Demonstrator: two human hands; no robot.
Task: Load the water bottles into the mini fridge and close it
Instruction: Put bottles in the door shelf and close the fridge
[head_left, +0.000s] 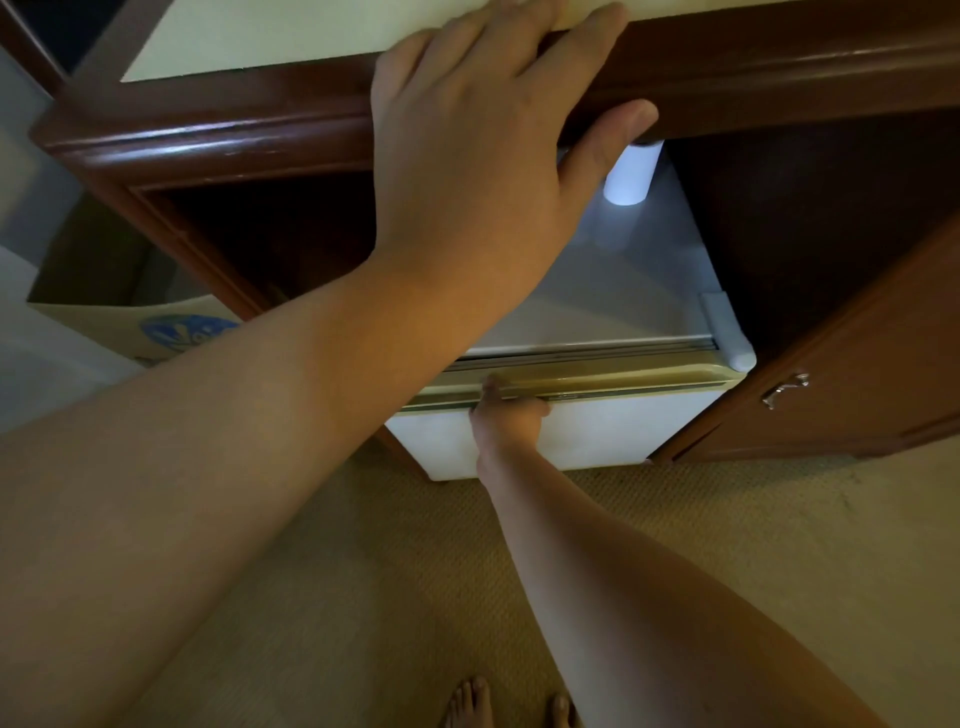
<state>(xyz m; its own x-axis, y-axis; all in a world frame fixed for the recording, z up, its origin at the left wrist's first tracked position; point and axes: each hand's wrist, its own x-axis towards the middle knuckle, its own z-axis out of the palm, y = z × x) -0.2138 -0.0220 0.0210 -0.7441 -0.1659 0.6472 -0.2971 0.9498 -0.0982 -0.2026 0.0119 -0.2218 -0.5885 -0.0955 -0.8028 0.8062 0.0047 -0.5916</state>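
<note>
- The left hand (467, 156) lies flat on the front edge of the wooden desk (208, 135); its fingers are straight and spread over the rim onto the pale desk top, and the thumb reaches down under the edge; this grip is open, resting and holding nothing.
- The right hand (506, 415) is lower, below and slightly right of the left hand; its fingers curl round the top edge of the mini fridge door (597, 426), so this grip is closed on the door.
- The mini fridge (649, 291) sits in the recess under the desk, directly beneath the left hand; its white top runs from the right hand's grip back into the shadow; whether the door is fully closed cannot be told from this angle.
- A white cylinder (631, 174) stands on the fridge top, just under the left thumb; what it is cannot be told.
- No water bottle shows plainly.
- A wooden cabinet door (857, 384) with a metal handle (784, 389) stands to the right of the right hand.
- A cardboard box (130, 312) with a blue print sits on the floor, left of both hands, beside the desk.
- Bare toes (470, 701) show on the tan carpet (363, 571) below the right hand.
</note>
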